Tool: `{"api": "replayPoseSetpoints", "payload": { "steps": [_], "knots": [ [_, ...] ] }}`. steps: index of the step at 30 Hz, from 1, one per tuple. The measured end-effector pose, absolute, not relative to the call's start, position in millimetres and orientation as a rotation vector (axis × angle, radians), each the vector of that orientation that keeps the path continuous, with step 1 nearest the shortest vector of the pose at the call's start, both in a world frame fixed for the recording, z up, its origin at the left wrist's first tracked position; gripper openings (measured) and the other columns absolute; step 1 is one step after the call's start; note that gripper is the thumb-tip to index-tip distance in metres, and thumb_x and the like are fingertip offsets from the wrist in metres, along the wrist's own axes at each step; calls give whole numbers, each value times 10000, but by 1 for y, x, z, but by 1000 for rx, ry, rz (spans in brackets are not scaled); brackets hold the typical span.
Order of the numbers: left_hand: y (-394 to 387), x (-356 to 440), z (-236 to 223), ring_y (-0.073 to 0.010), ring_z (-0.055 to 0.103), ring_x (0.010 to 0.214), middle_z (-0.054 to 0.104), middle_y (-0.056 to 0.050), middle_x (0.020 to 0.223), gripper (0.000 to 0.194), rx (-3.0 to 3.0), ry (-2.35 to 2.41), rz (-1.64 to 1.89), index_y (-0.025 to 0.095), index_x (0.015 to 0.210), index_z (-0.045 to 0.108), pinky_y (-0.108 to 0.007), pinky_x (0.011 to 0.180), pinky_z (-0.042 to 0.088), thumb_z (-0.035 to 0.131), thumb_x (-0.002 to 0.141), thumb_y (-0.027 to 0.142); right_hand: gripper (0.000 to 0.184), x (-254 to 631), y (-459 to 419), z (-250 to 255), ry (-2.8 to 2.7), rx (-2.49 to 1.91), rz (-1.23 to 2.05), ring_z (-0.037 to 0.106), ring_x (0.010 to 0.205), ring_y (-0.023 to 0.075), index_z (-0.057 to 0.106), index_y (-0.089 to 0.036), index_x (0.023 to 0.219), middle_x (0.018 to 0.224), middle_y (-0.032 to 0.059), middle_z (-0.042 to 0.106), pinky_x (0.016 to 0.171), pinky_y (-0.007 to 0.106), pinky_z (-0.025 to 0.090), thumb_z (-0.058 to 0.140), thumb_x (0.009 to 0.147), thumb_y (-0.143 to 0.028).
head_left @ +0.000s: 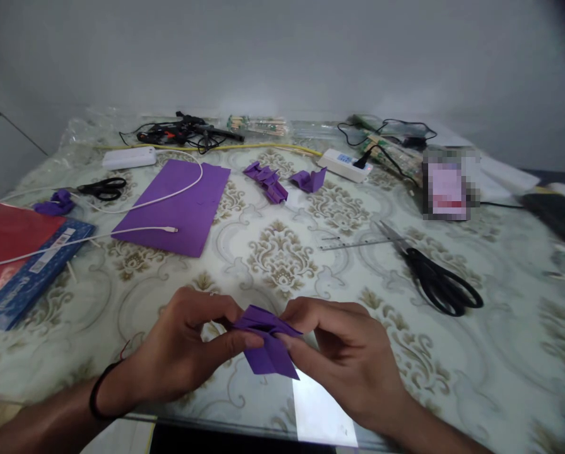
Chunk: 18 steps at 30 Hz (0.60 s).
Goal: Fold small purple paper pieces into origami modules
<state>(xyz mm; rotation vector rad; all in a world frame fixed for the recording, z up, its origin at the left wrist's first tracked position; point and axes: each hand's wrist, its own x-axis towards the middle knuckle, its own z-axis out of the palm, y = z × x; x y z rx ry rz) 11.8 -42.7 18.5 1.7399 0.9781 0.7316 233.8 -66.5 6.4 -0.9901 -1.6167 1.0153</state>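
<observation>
Between my two hands, near the table's front edge, is a small folded piece of purple paper (273, 356) with creased, angled flaps. My left hand (188, 347) pinches its left side between thumb and fingers. On the opposite side, my right hand (339, 353) grips the paper the same way, its thumb at the central fold. Several folded purple paper pieces (267, 181) lie farther back, with another folded piece (308, 180) beside them. Flat purple sheets (173, 208) rest to the left, under a white cable (145, 232).
Black-handled scissors (441, 277) lie open at right beside a clear ruler (358, 243). A second pair of scissors (103, 188), a blue-and-red paper pack (36, 271) and a white power bank (129, 157) are at left. A power strip (343, 165) and tangled black cables (183, 131) sit behind.
</observation>
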Motion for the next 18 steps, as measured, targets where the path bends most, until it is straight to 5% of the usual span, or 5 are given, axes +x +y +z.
{"api": "replayPoseSetpoints", "payload": {
  "steps": [4, 13, 18],
  "knots": [
    [-42, 15, 18, -146, 691, 676, 810, 11, 768, 138, 1674, 1026, 629, 211, 902, 824, -223, 632, 497, 836, 898, 349, 281, 232, -66, 5, -1595, -1078, 1143, 571, 531, 106, 654, -195, 692, 605, -30, 679, 522, 230, 425, 767, 935, -279],
    [-42, 12, 21, -118, 532, 561, 672, 27, 616, 248, 1733, 1080, 590, 193, 772, 789, -223, 536, 387, 759, 947, 367, 157, 234, -65, 9, -1708, -1024, 1151, 642, 641, 140, 726, -196, 822, 710, -4, 708, 608, 260, 471, 713, 948, -289],
    [-41, 13, 23, -112, 505, 605, 643, 24, 655, 282, 1653, 1040, 560, 165, 786, 763, -213, 558, 386, 695, 979, 359, 302, 231, -63, 7, -1699, -1187, 1121, 575, 569, 122, 663, -195, 695, 628, -17, 663, 558, 249, 436, 717, 964, -320]
  ]
}}
